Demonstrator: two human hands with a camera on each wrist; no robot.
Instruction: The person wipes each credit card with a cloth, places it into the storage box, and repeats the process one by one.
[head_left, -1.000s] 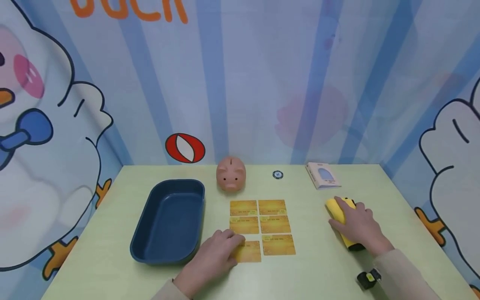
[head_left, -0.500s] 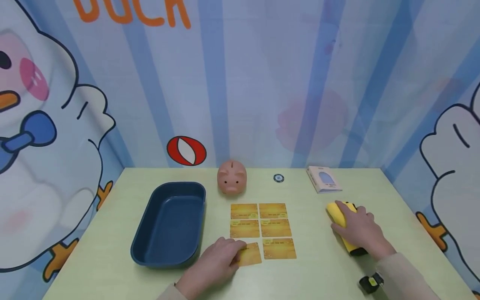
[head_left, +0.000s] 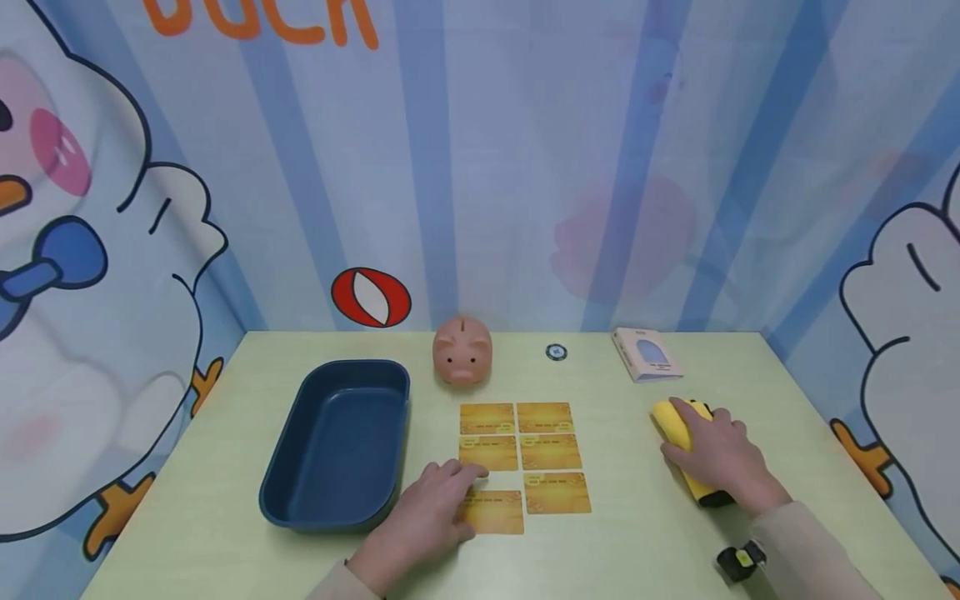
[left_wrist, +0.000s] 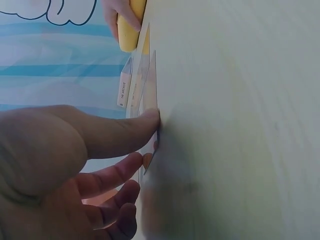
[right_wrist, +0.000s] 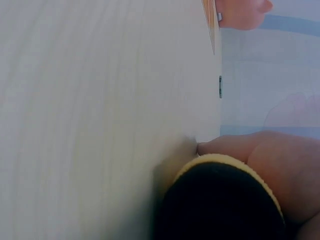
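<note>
My left hand (head_left: 431,512) lies at the left edge of the nearest left gold card (head_left: 497,514), which is flat on the table. In the left wrist view the thumb (left_wrist: 122,132) touches the card's near edge, while the other fingers are loosely bent beyond it. The index finger reaches over the gap above that card in the head view. Several more gold cards (head_left: 557,493) lie in two columns beside and beyond it. At the right, my right hand (head_left: 723,458) grips a yellow, soft-looking roll (head_left: 672,427) with a fuzzy rim and a black end (right_wrist: 215,205).
A deep blue tray (head_left: 262,467) stands left of the cards. Behind them sit a pink piggy bank (head_left: 462,354), a round chip (head_left: 557,352) and a pale pink box (head_left: 647,354). A small black device (head_left: 738,562) is beside the right sleeve. A striped cloth backdrop rises behind the table.
The nearest left card turned slightly askew, then straightened, and now sits lower, with a wider gap above it. My left index finger has come off it. The right hand stays on the yellow roll.
</note>
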